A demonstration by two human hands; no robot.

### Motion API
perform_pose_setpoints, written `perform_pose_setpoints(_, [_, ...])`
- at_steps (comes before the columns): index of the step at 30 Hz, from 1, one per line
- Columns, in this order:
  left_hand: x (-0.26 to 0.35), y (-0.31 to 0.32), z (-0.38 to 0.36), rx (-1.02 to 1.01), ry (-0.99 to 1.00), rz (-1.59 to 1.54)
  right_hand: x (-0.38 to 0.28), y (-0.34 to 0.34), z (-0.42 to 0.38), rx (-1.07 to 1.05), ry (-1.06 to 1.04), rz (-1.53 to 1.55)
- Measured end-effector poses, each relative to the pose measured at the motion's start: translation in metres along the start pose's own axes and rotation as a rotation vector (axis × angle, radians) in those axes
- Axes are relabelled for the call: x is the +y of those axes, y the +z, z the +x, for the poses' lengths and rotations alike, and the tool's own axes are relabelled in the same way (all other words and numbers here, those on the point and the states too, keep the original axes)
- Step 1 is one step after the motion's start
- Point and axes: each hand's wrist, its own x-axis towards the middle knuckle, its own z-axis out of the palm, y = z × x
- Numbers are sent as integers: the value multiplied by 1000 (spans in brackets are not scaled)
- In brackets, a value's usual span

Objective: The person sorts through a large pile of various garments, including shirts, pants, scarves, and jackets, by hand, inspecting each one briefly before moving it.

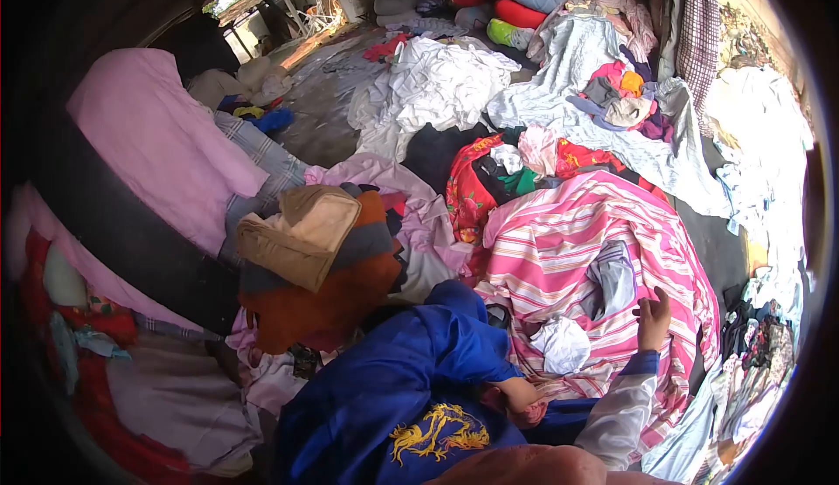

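Note:
My right hand (654,321), in a pale sleeve with a blue cuff, is above a pink-and-white striped cloth (568,223). Its fingers are apart with nothing in them. Just left of it lies a crumpled grey garment (612,277). A white bunched cloth (562,345) rests lower on the stripes. My left hand (522,395) is low by the blue jacket front (411,380) with its yellow dragon, beside some reddish cloth. Its fingers are mostly hidden. Folded tan trousers (301,236) lie on an orange-brown and grey garment (350,288) further left.
Ahead are a white clothes heap (437,83) and a pale sheet (577,74) with mixed garments. A red floral bundle (472,183) sits nearer. Left, pink cloth (157,135) drapes beside a black band (149,223). More clothes (760,336) pile up at right; stuffed sacks (529,0) stand behind.

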Motion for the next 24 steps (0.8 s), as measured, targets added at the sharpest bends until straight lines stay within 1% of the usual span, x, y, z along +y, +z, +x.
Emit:
perform_pose_setpoints(4, [26,-22,-29,128,7,-28,2,6,-1,22,-39,2])
perform_pose_setpoints(6, [24,-36,-31,131,14,32,0,9,-3,44,-58,0])
perform_pose_setpoints(7, [17,-41,-25,91,20,111,-2,10,-4,51,-63,-2])
perform_pose_setpoints(10, [9,-61,-17,-55,265,-28,3,9,-3,25,-44,-31])
perform_pose_setpoints(12, [-4,-44,-6,-166,423,-8,-7,11,-3,-22,-17,-86])
perform_pose_setpoints(13, [-10,-31,-1,-222,504,3,1,12,0,-46,-46,-113])
perform_pose_setpoints(14, [-17,-18,-1,-219,555,-12,14,12,4,-65,-77,-138])
perform_pose_setpoints(16, [-20,-12,1,-264,473,89,10,13,3,-72,-107,-173])
perform_pose_setpoints(17, [-21,-10,1,-289,433,140,7,19,4,-109,-69,-121])
perform_pose_setpoints(18, [3,-33,-16,-175,498,116,7,21,4,-136,-24,-73])
perform_pose_setpoints(19, [15,-55,-22,-76,436,49,7,18,1,-140,31,-32])
perform_pose_setpoints(20, [24,-75,-20,-8,385,-21,1,17,-1,-197,85,76])
perform_pose_setpoints(21, [23,-92,-15,141,337,-225,-5,15,-2,-251,125,206])
perform_pose_setpoints(22, [15,-119,-1,228,274,-310,-24,13,-6,-260,179,278])
perform_pose_setpoints(23, [12,-139,9,529,419,-357,-36,9,-9,-289,210,438])
perform_pose_setpoints(24, [9,-161,8,505,176,-742,-38,6,-10,-322,170,557])
